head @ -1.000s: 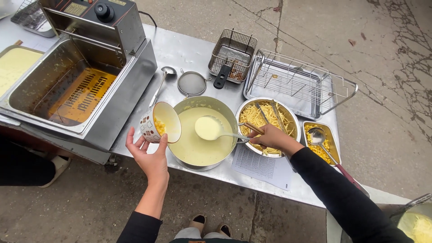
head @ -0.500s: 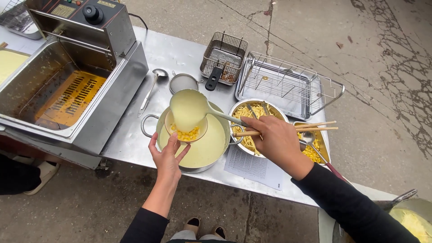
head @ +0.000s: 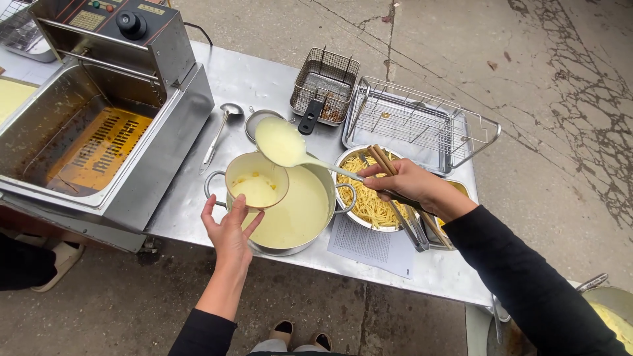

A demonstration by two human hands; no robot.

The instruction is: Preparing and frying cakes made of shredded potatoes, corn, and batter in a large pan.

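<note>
Just cup [head: 256,181] atop left fingers [head: 212,212]

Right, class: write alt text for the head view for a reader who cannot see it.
The left hand holds a cup over a pot of pale batter while the right hand lifts a ladle above it, on a steel table beside a fryer.

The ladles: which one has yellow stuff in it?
The ladle in the right hand, held over the cup, is full of pale yellow batter. The other ladle lies empty on the table beside the fryer.
</note>
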